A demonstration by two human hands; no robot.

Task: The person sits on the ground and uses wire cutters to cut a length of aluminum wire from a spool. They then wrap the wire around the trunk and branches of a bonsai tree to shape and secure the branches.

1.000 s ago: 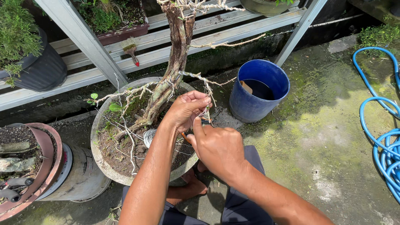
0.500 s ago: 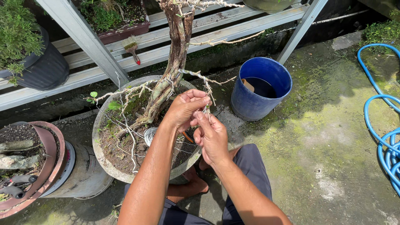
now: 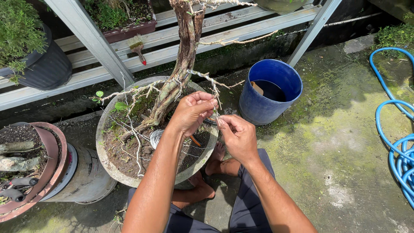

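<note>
A bonsai tree with a thick twisted trunk grows in a round grey pot. Its thin bare branches are wrapped in pale wire. My left hand pinches a drooping wired twig over the pot's right side. Just to its right, my right hand grips the same twig's tip between thumb and fingers. A coil of wire and an orange-handled tool lie on the soil under my left forearm. My bare feet rest below the pot.
A blue bucket stands right of the pot. A blue hose lies coiled at the right edge. A metal rack behind holds potted plants and a small brush. A brown pot sits at the left.
My right hand has shifted down and right, away from the left hand, drawing along the twig. The view has tilted slightly, so the pot sits a little lower.
</note>
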